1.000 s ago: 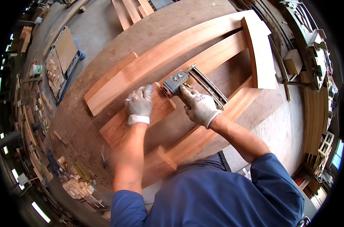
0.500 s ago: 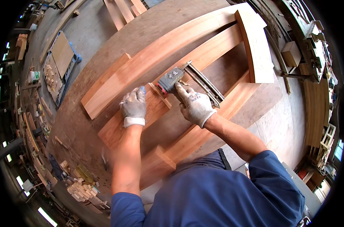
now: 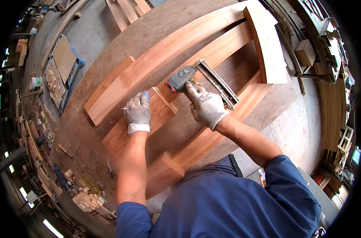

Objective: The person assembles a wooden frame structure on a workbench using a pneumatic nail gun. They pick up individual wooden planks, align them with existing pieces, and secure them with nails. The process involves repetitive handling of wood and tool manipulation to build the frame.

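A grey-and-black nail gun [image 3: 181, 79] with a long metal magazine is in my right hand [image 3: 208, 107]. The gloved fingers wrap round its handle, and its body hangs over the middle plank. My left hand [image 3: 138, 110], gloved too, grips the far edge of a short reddish wooden board [image 3: 158, 113]; its fingertips are partly hidden. Along that board's right end runs a thin wooden strip [image 3: 165, 100], just left of the nail gun. A long curved wooden rail [image 3: 168, 45] lies beyond both hands, and another rail [image 3: 204, 144] lies nearer my body.
A wide curved crosspiece [image 3: 265, 47] spans the rail ends at the far right. The pieces lie on a brown worktable [image 3: 81, 139]. Offcuts [image 3: 87, 200] are heaped at the lower left. On the floor at the left stands a bin with a board [image 3: 64, 55] on it.
My right hand has moved slightly right with the nail gun, widening the gap to the thin strip. My left hand keeps its place on the short board.
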`<control>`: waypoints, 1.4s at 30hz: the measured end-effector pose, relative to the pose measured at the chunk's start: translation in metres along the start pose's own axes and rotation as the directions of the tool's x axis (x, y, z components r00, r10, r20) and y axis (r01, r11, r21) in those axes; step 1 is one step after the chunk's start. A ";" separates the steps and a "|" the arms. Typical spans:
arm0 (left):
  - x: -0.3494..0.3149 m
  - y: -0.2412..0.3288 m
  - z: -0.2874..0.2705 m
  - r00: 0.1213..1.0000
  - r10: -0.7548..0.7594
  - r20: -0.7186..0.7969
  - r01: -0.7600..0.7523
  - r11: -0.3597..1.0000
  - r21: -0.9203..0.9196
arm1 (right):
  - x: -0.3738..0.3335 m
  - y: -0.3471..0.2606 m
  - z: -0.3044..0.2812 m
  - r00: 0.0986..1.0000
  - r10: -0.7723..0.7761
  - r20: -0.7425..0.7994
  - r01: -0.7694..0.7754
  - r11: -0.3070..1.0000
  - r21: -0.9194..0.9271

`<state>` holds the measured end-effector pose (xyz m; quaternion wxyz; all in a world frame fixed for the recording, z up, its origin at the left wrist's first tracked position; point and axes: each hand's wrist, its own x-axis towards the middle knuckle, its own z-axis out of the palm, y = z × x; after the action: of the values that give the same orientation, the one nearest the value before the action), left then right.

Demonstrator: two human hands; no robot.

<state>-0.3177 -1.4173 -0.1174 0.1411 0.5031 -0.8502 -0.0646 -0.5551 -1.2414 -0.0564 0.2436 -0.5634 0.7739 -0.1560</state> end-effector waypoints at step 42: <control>-0.141 -0.228 -0.101 0.601 -0.664 0.445 0.740 0.253 -0.623 | -0.051 0.043 0.021 0.983 0.141 0.117 -0.101 0.950 -0.295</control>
<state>-0.0319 -1.4019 -0.1035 0.2554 0.7131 -0.4274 -0.4935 -0.5648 -1.1791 -0.0859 0.2205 -0.5536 0.8030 0.0124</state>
